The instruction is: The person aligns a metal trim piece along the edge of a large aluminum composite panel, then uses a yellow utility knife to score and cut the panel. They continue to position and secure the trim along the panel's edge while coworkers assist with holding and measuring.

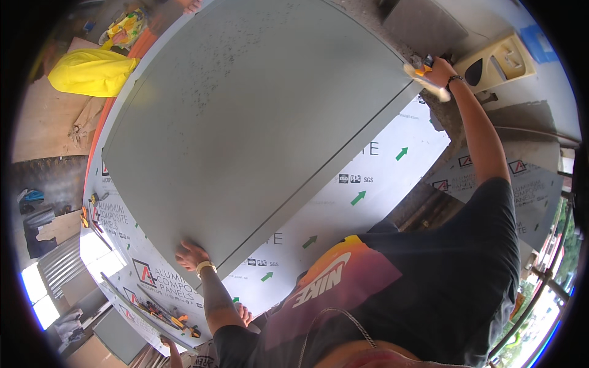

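Grey panel: laid over white printed sheeting, between both hands.
Left hand: rested on the panel's near-left corner, fingers loosely spread.
Right hand: apparently curled round an orange-and-pale tool at the far-right corner.
Steadying: even pressure should be kept on the panel, the tool guided squarely along its edge.
Unclear: tool blurred, its kind uncertain; right fingertips partly hidden.

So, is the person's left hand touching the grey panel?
Touching. The head view shows the left hand resting on the grey panel, close to its lower-left edge, with no gap visible beneath.
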`<move>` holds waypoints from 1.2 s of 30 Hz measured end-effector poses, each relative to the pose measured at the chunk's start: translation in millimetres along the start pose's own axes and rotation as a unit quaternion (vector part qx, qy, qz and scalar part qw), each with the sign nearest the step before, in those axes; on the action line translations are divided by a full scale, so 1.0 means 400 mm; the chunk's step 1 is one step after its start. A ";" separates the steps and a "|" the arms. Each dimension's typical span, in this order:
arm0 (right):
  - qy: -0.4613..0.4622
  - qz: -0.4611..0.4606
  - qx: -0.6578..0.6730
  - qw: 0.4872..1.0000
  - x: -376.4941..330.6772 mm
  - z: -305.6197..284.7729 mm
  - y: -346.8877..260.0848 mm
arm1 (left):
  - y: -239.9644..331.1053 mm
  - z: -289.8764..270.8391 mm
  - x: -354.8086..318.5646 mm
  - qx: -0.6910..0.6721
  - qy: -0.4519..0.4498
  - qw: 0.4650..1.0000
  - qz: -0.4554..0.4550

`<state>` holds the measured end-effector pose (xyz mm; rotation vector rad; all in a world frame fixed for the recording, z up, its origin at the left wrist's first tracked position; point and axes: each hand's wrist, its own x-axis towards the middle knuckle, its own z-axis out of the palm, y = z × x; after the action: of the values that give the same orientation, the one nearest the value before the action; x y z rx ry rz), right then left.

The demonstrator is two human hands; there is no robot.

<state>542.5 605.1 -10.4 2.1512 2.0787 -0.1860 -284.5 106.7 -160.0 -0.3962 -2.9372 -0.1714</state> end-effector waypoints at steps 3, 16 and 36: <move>0.114 0.017 0.090 0.989 0.009 0.007 -0.011 | -0.001 -0.002 -0.003 -0.004 0.001 1.000 -0.001; 0.147 -0.001 0.186 0.971 -0.010 0.026 0.070 | -0.005 0.002 0.006 0.004 -0.027 1.000 -0.012; -0.044 -0.090 0.166 0.981 -0.032 0.030 0.063 | 0.014 -0.013 0.000 -0.019 -0.036 0.999 -0.024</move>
<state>567.1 589.5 -19.4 2.0711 2.3261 -0.6816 -282.2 111.2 -154.6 -0.3434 -3.0212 -0.2244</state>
